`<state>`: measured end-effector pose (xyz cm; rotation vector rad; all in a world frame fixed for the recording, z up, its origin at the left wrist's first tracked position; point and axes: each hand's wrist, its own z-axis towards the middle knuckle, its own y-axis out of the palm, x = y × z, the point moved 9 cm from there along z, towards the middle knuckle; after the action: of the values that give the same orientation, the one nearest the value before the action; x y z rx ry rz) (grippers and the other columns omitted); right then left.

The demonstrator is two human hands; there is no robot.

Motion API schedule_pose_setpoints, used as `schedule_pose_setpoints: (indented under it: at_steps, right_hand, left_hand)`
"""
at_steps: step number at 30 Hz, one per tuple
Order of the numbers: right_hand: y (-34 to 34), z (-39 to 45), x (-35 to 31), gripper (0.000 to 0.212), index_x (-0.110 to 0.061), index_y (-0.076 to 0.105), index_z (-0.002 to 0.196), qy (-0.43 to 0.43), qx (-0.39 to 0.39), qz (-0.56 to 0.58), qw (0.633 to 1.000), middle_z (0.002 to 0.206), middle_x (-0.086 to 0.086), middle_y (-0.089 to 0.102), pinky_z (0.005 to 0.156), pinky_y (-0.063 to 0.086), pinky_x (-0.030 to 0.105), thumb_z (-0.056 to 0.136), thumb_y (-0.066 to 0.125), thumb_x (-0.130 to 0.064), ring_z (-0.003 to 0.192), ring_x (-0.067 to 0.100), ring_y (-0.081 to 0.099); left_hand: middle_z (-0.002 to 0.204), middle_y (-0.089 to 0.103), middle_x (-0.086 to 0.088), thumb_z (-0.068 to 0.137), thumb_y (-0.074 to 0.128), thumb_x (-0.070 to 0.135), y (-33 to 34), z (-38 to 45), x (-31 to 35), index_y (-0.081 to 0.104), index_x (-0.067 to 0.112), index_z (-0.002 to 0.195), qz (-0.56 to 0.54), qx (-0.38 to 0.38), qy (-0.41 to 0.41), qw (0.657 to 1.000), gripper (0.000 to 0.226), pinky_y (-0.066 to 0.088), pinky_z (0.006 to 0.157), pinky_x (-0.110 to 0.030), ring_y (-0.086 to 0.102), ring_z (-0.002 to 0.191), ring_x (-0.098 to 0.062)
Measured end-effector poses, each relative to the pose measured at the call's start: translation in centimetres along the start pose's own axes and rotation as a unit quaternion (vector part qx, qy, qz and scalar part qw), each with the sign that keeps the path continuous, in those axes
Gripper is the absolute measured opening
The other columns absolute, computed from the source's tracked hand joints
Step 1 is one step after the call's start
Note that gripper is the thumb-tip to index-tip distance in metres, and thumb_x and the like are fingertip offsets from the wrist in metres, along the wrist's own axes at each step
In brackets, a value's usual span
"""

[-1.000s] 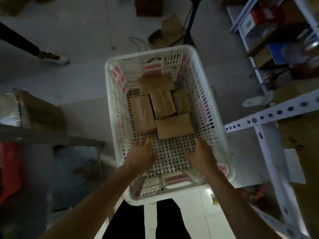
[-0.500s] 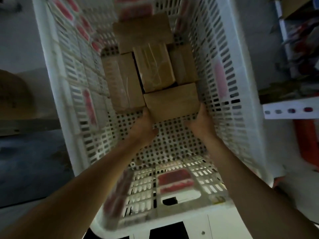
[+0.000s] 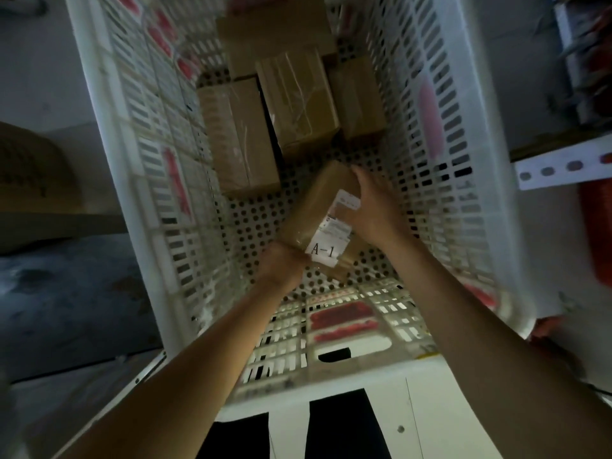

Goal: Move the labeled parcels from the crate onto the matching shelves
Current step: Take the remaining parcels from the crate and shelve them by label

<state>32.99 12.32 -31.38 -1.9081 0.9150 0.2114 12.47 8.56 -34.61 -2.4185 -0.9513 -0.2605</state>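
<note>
I have both hands down inside the white crate (image 3: 457,134), and between them I hold one brown parcel (image 3: 319,210) tilted up off the perforated floor. My left hand (image 3: 281,266) grips its near lower corner, fingers curled under the edge — my right hand (image 3: 374,210) clasps the far right side, fingers wrapped over the cardboard beside the white label (image 3: 334,226). The label faces me and reads "A-1" in its lower part; the smaller print above that is too blurred to read.

Four other parcels lie flat at the far end of the crate. A long one (image 3: 236,137) sits on the left, a taped one (image 3: 298,101) lies in the middle and overlaps the others, a narrower one (image 3: 359,101) sits on the right against the crate wall, and a fourth (image 3: 271,31) lies behind them, partly covered. None of them shows a label from here.

To my right, outside the crate, a white perforated shelf rail (image 3: 563,165) sticks into view — something red sits below it. A grey floor (image 3: 66,293) lies to the left.
</note>
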Motion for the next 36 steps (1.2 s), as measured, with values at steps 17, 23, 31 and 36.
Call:
schedule_pose_setpoints:
  at_steps: [17,23,31,36]
  right_hand:
    - [7.5,-3.5,3.8,0.046,-0.022,0.065,0.129,0.13,-0.134,0.233,0.954,0.122,-0.009,0.066,0.074,0.045,0.008,0.085,0.078,-0.029,0.105,0.008,0.063]
    - [-2.3,-9.3,-1.1,0.04,-0.028,0.07,0.106,0.106,-0.06,0.241,0.963,0.099,-0.014,0.072,0.081,0.056,0.025,0.074,0.08,-0.049,0.092,0.006,0.07]
    - [-12.8,-24.5,-10.9,0.076,-0.022,0.04,0.141,0.021,0.137,0.265,0.954,0.122,-0.01,0.058,0.091,0.043,0.02,0.08,0.081,-0.041,0.107,0.007,0.055]
    - [-11.5,-34.2,-14.5,0.105,-0.031,0.03,0.147,-0.014,0.254,0.295,0.921,0.129,0.001,0.057,0.097,0.052,0.046,0.064,0.081,-0.07,0.118,0.019,0.057]
  left_hand:
    - [0.131,0.056,-0.002,0.074,0.082,0.005,0.3,1.9,3.1,0.037,0.009,0.144,-0.107,-0.029,0.098,0.989,0.083,0.047,0.096,-0.028,0.054,0.122,-0.019]
    - [0.116,0.063,0.009,0.079,0.08,0.011,-3.7,-7.8,6.5,0.038,0.018,0.143,-0.165,-0.032,0.185,0.968,0.077,0.056,0.083,-0.024,0.066,0.1,-0.004]
    - [0.119,0.056,0.03,0.085,0.074,0.013,-12.1,-25.6,10.4,0.028,0.037,0.143,-0.13,-0.046,0.388,0.911,0.078,0.045,0.085,-0.003,0.055,0.103,0.021]
    - [0.125,0.062,0.021,0.084,0.075,0.027,-15.2,-32.3,7.8,0.03,0.037,0.149,-0.071,-0.041,0.448,0.89,0.081,0.045,0.095,-0.019,0.057,0.114,0.006]
